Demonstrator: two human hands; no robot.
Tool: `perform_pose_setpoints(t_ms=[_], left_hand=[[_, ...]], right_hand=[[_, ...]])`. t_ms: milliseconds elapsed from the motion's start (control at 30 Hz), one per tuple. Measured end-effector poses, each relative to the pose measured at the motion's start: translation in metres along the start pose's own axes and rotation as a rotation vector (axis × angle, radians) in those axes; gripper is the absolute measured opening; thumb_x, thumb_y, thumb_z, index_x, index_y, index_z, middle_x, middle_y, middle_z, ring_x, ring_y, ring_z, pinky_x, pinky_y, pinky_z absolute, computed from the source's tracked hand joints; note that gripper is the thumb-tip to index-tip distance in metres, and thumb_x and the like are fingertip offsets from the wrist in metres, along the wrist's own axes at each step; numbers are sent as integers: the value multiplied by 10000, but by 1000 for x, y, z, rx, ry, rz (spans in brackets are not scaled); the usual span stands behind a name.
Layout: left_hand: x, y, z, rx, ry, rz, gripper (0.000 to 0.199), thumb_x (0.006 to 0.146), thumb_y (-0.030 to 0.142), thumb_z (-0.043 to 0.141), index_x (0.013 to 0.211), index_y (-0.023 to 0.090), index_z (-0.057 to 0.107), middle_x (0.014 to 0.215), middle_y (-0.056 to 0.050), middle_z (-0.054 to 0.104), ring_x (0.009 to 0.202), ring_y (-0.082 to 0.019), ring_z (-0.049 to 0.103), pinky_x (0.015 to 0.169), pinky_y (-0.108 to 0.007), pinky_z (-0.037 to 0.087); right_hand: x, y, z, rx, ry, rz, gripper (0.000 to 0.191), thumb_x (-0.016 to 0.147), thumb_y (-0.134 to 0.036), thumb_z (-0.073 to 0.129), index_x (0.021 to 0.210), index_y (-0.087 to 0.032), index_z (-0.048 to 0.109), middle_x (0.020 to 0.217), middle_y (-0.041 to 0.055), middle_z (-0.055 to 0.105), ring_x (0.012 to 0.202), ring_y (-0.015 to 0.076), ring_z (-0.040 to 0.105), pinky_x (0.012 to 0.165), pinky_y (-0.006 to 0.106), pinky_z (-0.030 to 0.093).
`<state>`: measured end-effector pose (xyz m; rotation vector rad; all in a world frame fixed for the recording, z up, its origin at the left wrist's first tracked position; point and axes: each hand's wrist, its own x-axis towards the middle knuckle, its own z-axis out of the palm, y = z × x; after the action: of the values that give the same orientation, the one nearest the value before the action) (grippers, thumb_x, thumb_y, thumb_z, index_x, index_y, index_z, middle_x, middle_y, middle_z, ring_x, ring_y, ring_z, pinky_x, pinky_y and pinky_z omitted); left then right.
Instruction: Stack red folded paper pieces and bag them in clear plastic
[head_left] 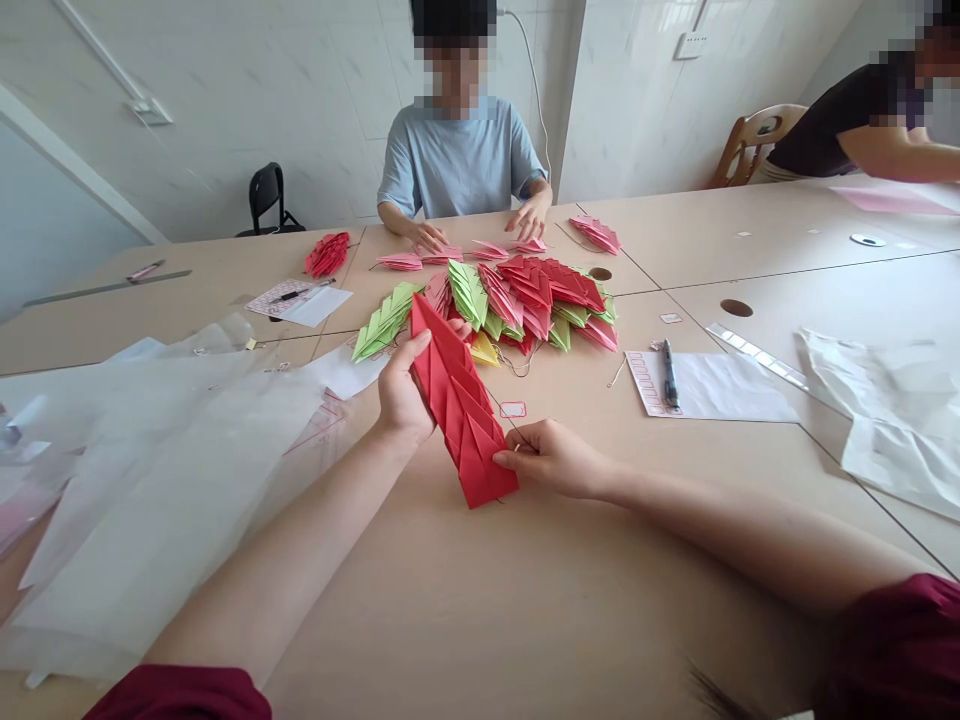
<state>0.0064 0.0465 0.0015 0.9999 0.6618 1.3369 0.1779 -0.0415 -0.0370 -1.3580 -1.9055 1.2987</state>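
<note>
A folded red paper piece (461, 405) with overlapping pleats is held up over the near table, tilted with its top to the left. My left hand (405, 388) is closed around its upper left side, thumb in front and fingers partly hidden behind. At the lower right edge, my right hand (551, 458) pinches the paper between thumb and finger. A thin dark cord runs by the right fingers. Just beyond lies a pile of similar folded pieces: green ones (386, 320), red ones (574, 283) and pink ones (501, 297). A yellow bit (484, 349) shows beneath.
Across the table (600, 620), a person in a blue shirt (465, 155) touches small pink folded pieces. Another person leans in at far right. Translucent plastic sheets (180, 480) cover the left side. A pen (669, 375) rests on paper at right, near a ruler (756, 355) and white bag (892, 420).
</note>
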Motion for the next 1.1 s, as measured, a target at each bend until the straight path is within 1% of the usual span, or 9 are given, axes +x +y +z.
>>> perform_pose_setpoints(t_ms=[167,267,400,500,633,767,867,1000,1100], left_hand=[[-4,1,2,-133,-153,-202,353,863,329,563,1153,136,621,1002,-108,702,978,-250,674,885,-382,545],[-6,-1,2,-128,-173,-211,362,884,331,553,1175,126,616,1020,-108,698,976,-242,675,898,-370,544],[-11,-4,4,-141,-234,-181,435,862,443,596,1171,137,621,1058,-122,690,1021,-278,657,885,-386,547],[-14,-8,5,-49,-306,-187,407,813,349,697,1158,146,622,1120,-130,675,1057,-285,640,875,-363,543],[-10,-14,2,25,-270,-174,298,858,263,650,1130,144,625,1124,-127,674,964,-242,667,774,-312,561],[-3,-16,-4,-8,-236,-167,266,894,291,599,1106,132,631,1010,-117,697,812,-195,681,667,-265,560],[0,-17,-8,-59,-224,-207,257,901,287,588,1092,123,639,985,-114,700,794,-186,684,679,-261,566],[1,-15,-8,-169,-123,-296,248,929,288,543,1063,110,654,968,-103,708,818,-177,694,707,-246,578],[3,-11,-8,-258,-48,-326,253,955,264,489,1045,99,658,961,-94,711,843,-159,697,754,-222,578]], right_hand=[[1,2,-1,77,-3,-52,393,885,-442,510,626,-201,339,598,-62,295,558,84,255,505,236,232],[0,2,0,115,4,-79,383,886,-422,522,626,-199,351,591,-65,295,556,82,258,504,237,229],[1,3,-1,138,69,-96,402,896,-458,515,623,-189,395,586,-62,325,553,80,282,511,232,242],[5,6,-4,186,162,-68,414,883,-530,524,666,-184,458,589,-60,348,542,81,295,508,229,247],[7,9,-5,373,284,-75,357,905,-566,478,907,-210,513,624,-63,404,516,82,317,491,217,257],[2,7,-5,414,382,-158,336,961,-514,397,877,-211,516,586,-71,305,500,84,277,483,216,241],[-5,2,-2,325,346,-223,305,980,-457,389,900,-204,539,618,-58,346,539,87,311,525,219,279],[-14,-5,3,141,164,-291,265,991,-367,395,871,-194,554,693,-37,450,603,84,380,595,214,324],[-18,-7,5,70,78,-289,249,997,-350,380,896,-203,554,662,-50,440,575,80,372,574,204,317]])
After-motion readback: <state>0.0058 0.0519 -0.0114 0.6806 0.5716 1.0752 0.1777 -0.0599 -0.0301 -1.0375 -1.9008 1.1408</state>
